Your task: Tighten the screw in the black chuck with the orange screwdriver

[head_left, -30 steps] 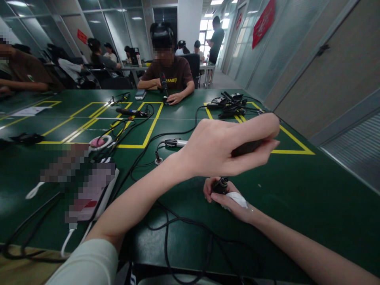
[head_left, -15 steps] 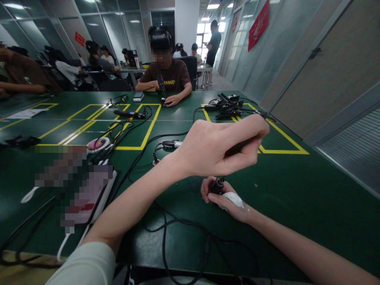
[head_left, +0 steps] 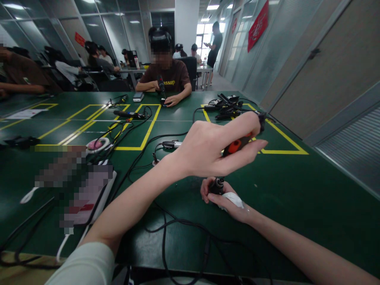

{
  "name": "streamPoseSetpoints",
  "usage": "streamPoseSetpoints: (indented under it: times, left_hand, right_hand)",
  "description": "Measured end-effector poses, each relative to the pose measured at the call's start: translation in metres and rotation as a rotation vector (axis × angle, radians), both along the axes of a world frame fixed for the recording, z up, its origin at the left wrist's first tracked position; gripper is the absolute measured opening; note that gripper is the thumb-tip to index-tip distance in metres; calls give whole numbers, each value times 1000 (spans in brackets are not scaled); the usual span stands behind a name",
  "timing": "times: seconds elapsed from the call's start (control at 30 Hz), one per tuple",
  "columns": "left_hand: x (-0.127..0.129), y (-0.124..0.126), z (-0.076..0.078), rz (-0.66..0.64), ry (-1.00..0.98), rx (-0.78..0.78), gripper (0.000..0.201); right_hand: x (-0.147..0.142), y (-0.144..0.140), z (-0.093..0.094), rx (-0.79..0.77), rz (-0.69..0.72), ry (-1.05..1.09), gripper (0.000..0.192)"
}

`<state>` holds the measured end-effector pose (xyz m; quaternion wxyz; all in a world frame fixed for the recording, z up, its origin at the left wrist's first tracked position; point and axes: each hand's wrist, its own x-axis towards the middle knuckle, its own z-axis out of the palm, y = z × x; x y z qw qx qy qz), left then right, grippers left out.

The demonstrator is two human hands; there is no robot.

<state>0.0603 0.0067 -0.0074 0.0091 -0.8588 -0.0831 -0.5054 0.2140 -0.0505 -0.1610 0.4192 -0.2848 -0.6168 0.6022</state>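
My left hand (head_left: 210,148) reaches across from the lower left, its fingers wrapped round a black electric screwdriver (head_left: 237,145) with orange-red buttons. A dark end of the tool shows past the index finger, while the palm side is hidden. Below it, my right hand (head_left: 231,202) rests low over the table, palm up, fingers curled round a black cylindrical part (head_left: 216,187) with a stepped, narrower top. A white patch (head_left: 234,199) lies on the right palm near the thumb. Whether the black part joins the screwdriver is hidden behind my left hand.
Black cables (head_left: 178,221) loop over the green table (head_left: 297,198). A silver-and-black tool (head_left: 171,145) lies behind my left wrist. Phones (head_left: 89,194) are at left, a tool pile (head_left: 225,105) beyond my hand. Opposite, a person (head_left: 175,73) works with a similar screwdriver.
The lower finger of my left hand has parted from the index finger, uncovering the screwdriver's orange-red buttons. My right hand has stayed in place.
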Motion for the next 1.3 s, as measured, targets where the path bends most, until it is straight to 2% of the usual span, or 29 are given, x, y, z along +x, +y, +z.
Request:
streamPoseSetpoints:
  times: [0.3, 0.43, 0.67, 0.8, 1.0, 1.13, 1.3]
  left_hand:
    - [-3, 4, -2, -68, 33, -32, 25]
    - [-2, 1, -1, -35, 16, -23, 17]
    - [-2, -7, 5, -65, -20, -69, 15]
    - [-1, -5, 3, -81, -50, -50, 6]
    - [0, -3, 1, -85, -34, -28, 24]
    - [-2, -4, 2, -143, -7, -44, 21]
    - [-3, -5, 2, -132, -15, -36, 17]
  right_hand:
    - [1, 0, 4, 19, 11, -25, 44]
    - [2, 0, 3, 18, 12, -28, 44]
    - [2, 0, 1, 22, 16, -19, 44]
    - [1, 0, 1, -3, -6, -16, 47]
    - [2, -1, 6, 21, 7, -41, 45]
    - [2, -1, 6, 20, 6, -50, 45]
    - [1, -1, 2, 15, 1, -31, 45]
